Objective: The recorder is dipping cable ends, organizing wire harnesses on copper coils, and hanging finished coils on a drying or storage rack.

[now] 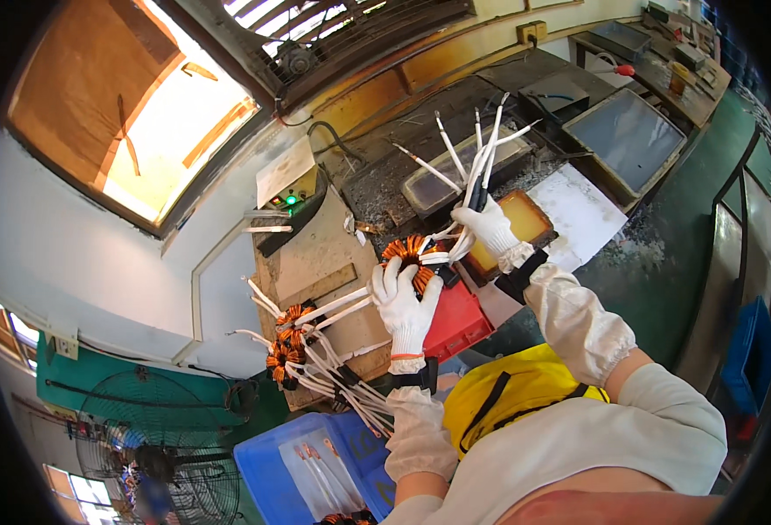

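My left hand [403, 306], in a white glove, is closed on the near side of a toroidal coil [401, 248] wound with copper wire. White sleeved leads [494, 149] rise from the coil and fan out toward the back, their ends bare or metallic. Around the middle of this bundle, by some black sleeving, my gloved right hand [488, 226] is wrapped. Both hands hold the coil above the bench, beside a tray of yellow liquid [525, 219]. The coil's near side is partly hidden by my left fingers.
More copper-wound coils [287, 337] with white leads lie at the bench's left. A red bin [455, 322] and a blue bin [285, 451] stand close to me. Beyond the hands are a shallow grey tray [420, 194] and a larger grey-surfaced tank [626, 140]. A control box [287, 188] shows a green light.
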A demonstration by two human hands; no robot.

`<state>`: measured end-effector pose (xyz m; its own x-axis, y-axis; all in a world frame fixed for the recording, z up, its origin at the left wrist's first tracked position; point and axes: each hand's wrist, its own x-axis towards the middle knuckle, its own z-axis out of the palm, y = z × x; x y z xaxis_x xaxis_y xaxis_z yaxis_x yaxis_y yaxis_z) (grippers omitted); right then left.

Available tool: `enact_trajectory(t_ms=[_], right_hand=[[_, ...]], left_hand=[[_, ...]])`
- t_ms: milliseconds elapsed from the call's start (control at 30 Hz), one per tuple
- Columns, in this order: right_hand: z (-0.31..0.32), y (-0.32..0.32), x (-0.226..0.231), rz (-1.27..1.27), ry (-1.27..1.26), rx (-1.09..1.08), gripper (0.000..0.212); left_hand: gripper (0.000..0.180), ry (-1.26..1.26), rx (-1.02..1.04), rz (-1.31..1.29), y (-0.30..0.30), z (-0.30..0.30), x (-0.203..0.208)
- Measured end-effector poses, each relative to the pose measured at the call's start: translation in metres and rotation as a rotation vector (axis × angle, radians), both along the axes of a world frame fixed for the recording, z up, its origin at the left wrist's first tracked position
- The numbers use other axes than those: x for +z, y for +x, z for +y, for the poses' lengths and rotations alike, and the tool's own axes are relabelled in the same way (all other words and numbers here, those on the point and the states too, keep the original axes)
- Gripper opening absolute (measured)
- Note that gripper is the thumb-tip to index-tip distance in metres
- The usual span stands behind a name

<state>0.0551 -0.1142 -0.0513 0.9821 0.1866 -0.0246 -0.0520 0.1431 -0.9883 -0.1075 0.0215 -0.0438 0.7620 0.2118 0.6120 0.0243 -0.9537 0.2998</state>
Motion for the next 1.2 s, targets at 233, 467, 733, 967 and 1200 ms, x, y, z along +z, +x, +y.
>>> enact_trajectory(t_ms=[233, 467, 733, 967, 1200], right_hand=[[-0.001, -0.005, 0.009, 0.027, -0.035, 0.015, 0.034], [-0.002, -0.011, 0.019, 0.049, -0.039, 0.031, 0.035], [-0.002, -0.012, 0.019, 0.054, 0.003, 0.026, 0.032], [0.003, -0.014, 0.019, 0.036, -0.013, 0.005, 0.030], [0.004, 0.001, -0.003, -0.034, -0.002, -0.031, 0.032]], left_hand=[[0.041, 0.011, -0.001, -0.001, 0.000, 0.001, -0.001], [0.041, 0.012, 0.009, 0.007, -0.001, 0.002, -0.002], [0.041, 0.018, 0.012, 0.016, -0.001, 0.003, -0.004], [0.042, 0.025, 0.009, 0.012, -0.001, 0.004, -0.001], [0.040, 0.225, 0.047, 0.203, 0.006, -0.018, 0.047]])
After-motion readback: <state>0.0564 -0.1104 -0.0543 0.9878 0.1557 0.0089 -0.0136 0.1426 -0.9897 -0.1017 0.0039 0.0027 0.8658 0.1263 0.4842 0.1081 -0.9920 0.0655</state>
